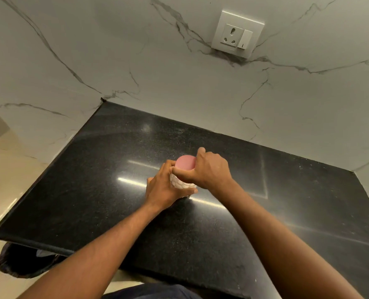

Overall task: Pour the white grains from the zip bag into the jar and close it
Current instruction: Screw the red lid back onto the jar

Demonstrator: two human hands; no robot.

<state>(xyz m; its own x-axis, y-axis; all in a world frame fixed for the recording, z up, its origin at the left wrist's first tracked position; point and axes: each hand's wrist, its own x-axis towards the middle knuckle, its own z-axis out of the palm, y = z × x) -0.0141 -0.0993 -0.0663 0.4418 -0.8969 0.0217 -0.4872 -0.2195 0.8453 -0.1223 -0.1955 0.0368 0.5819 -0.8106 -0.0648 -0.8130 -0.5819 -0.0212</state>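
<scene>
Pink lid (185, 162), one jar (182, 184), two hands (164, 188) (211, 171)

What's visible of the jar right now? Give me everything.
The jar has a white body in a raised scale pattern, possibly ceramic, and a flat round pink lid seated on top. It is upright, seemingly standing near the middle of the black speckled counter, though its base is hidden. The left hand wraps the body from the left. The right hand grips the lid from the right, thumb across the front just under it. Contents cannot be seen.
</scene>
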